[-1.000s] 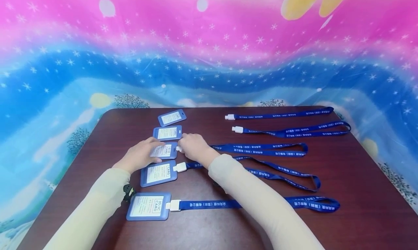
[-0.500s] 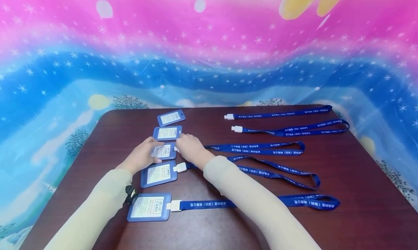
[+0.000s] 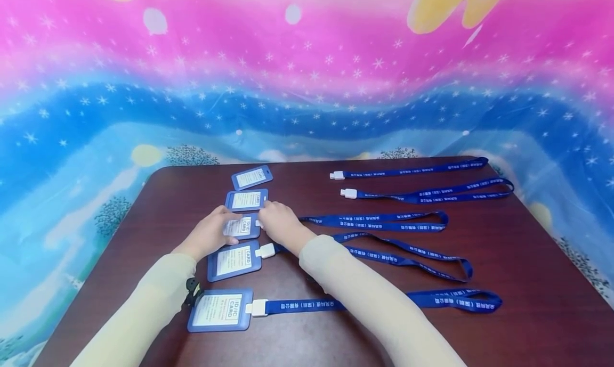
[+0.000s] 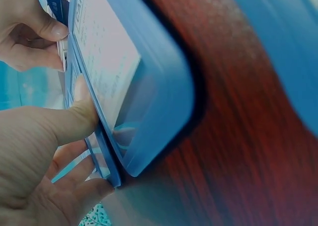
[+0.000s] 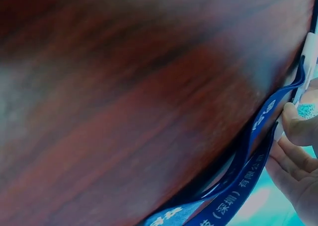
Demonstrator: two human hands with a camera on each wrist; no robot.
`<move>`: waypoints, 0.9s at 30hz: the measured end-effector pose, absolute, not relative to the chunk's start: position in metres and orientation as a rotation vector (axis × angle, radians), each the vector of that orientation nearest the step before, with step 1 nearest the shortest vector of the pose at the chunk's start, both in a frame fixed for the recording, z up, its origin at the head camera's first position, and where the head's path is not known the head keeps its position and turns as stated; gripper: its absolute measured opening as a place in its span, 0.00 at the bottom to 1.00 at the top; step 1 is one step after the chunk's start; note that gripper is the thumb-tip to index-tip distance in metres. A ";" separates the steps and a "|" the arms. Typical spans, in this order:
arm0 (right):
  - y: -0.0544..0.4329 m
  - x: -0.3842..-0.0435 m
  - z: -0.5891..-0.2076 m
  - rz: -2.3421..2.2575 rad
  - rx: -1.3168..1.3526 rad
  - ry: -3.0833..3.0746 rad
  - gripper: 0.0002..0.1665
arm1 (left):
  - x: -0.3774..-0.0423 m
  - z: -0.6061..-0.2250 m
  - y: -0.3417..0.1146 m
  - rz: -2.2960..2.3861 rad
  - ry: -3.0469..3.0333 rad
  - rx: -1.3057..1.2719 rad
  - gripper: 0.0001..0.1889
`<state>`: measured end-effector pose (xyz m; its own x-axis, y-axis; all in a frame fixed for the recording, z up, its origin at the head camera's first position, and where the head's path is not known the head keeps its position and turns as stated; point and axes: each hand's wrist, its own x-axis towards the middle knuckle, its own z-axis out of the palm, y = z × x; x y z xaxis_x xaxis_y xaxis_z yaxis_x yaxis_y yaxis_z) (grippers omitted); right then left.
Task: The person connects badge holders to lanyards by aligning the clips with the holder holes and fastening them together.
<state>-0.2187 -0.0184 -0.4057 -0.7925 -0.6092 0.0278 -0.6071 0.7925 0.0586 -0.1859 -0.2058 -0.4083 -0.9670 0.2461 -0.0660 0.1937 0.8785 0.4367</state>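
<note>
A reddish-brown tabletop (image 3: pixel 518 260), streaked with wood grain and touched by pale sheen, fills the lower part of the head view, its far corners rounded; behind it hangs a printed backdrop (image 3: pixel 307 108), pink above and blue below, scattered with white snowflakes, yellow shapes and small dark trees.

Toward ten o'clock on the tabletop lies the middle card holder (image 3: pixel 247 226), third in a column of five; the left hand (image 3: pixel 205 231) has it in its grip, thumb at the near edge and fingers at the far one; the right hand (image 3: pixel 283 222), at the holder's three o'clock end, pinches the white clip (image 3: pixel 258 224) of the middle lanyard (image 3: pixel 384 221); the fingers hide whether clip and holder are joined.

At six o'clock from that holder lie the second holder (image 3: pixel 235 260) and the nearest holder (image 3: pixel 220 310), each clipped to a blue lanyard stretching toward three o'clock; at twelve o'clock lie two unattached holders (image 3: pixel 247 199); at about two o'clock, well apart from them, rest two loose lanyards (image 3: pixel 417 170); pale sleeves (image 3: pixel 369 303) reach in from seven and five o'clock.
</note>
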 end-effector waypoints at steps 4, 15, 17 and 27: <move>-0.018 -0.220 -0.407 -0.068 0.975 -2.936 0.13 | -0.186 -0.408 -0.205 0.661 2.926 0.359 0.34; -0.010 -0.218 -0.391 0.245 0.950 -3.067 0.15 | -0.188 -0.398 -0.208 0.565 2.846 0.393 0.33; -0.005 -0.220 -0.388 0.304 0.942 -3.079 0.18 | -0.188 -0.396 -0.208 0.549 2.844 0.394 0.33; 0.036 -0.235 -0.383 0.349 0.860 -3.009 0.17 | -0.186 -0.393 -0.208 0.432 2.941 0.415 0.28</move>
